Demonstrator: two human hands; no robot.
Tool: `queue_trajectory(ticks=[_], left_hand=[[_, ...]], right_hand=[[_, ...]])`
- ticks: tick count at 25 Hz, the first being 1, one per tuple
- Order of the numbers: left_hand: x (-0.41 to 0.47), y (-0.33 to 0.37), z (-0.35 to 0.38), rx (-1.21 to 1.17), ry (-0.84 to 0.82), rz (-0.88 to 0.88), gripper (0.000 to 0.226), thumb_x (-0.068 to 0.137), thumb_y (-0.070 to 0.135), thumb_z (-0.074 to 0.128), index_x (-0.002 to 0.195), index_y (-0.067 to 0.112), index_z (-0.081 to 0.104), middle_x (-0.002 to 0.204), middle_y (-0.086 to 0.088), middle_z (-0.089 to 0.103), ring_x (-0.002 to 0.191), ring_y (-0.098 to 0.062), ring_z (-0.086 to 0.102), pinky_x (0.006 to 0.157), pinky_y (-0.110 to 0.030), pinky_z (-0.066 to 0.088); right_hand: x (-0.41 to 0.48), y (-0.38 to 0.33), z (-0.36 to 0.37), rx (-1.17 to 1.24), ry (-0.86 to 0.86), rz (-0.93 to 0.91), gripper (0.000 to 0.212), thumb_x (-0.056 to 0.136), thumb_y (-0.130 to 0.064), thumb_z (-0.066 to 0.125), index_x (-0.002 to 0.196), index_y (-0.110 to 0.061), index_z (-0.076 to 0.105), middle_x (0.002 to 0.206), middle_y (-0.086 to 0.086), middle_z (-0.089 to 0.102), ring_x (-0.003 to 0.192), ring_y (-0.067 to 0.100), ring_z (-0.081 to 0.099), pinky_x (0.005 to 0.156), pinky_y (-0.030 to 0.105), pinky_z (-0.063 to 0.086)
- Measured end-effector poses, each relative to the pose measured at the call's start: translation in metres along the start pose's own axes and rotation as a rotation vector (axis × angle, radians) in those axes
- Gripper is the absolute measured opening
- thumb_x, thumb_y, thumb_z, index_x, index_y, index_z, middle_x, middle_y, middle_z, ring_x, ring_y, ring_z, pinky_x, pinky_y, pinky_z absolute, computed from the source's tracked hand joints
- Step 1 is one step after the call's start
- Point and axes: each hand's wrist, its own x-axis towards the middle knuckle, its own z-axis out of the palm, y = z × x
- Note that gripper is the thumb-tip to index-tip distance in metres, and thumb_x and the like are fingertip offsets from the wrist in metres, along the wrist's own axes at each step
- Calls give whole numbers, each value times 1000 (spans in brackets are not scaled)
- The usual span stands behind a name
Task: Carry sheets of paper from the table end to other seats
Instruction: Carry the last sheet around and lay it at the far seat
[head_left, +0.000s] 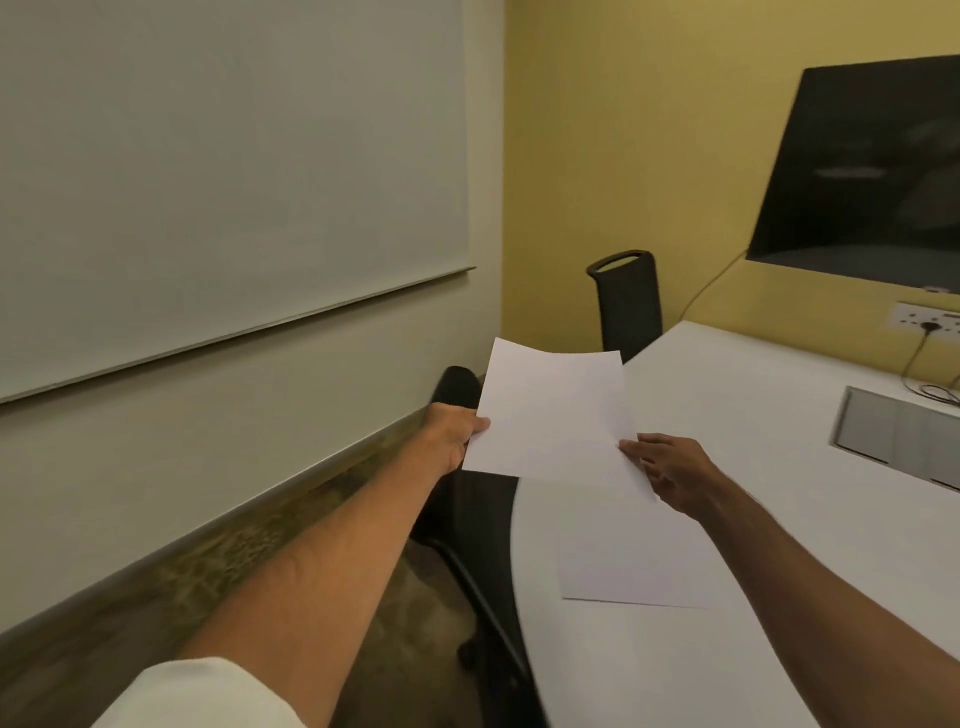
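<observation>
Fingers (480, 425) of the left hand (451, 434) pinch the sheet's (553, 415) left edge; the right hand (670, 470) pinches its near right corner, holding it above the counter (779, 384) edge. Light and floppy, it looks best held at two edges. Another sheet (634, 566) lies nearer on the counter.

big whiteboard (218, 176) on the left wall, dark wall screen (862, 171), black chair (628, 306) in the corner, probably a socket plate (924, 317), yellow wall (639, 135)
</observation>
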Motion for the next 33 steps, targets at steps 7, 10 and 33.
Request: queue_trajectory(ticks=[7, 10, 33], left_hand=[[10, 7, -153, -102, 142, 10, 37, 84, -7, 63, 119, -13, 57, 121, -25, 62, 107, -40, 63, 93, -52, 51], [26, 10, -202, -164, 199, 14, 39, 83, -11, 62, 122, -14, 55, 122, -27, 61, 108, -40, 63, 91, -51, 52], [426, 143, -236, -127, 11, -15, 37, 85, -9, 61, 121, -11, 54, 124, -26, 61, 109, -37, 63, 86, -44, 52]], right_hand=[[-5, -3, 156, -56, -164, 1, 23, 85, -1, 67, 107, 3, 60, 112, 14, 63, 97, 31, 62, 82, 41, 50], [11, -1, 211, -54, -243, 20, 24, 84, 1, 67, 107, 5, 61, 110, 15, 64, 88, 27, 65, 71, 37, 54], [348, -66, 365, -7, -23, 5, 14, 79, 5, 71, 88, 0, 62, 91, 13, 70, 83, 26, 69, 74, 37, 59]])
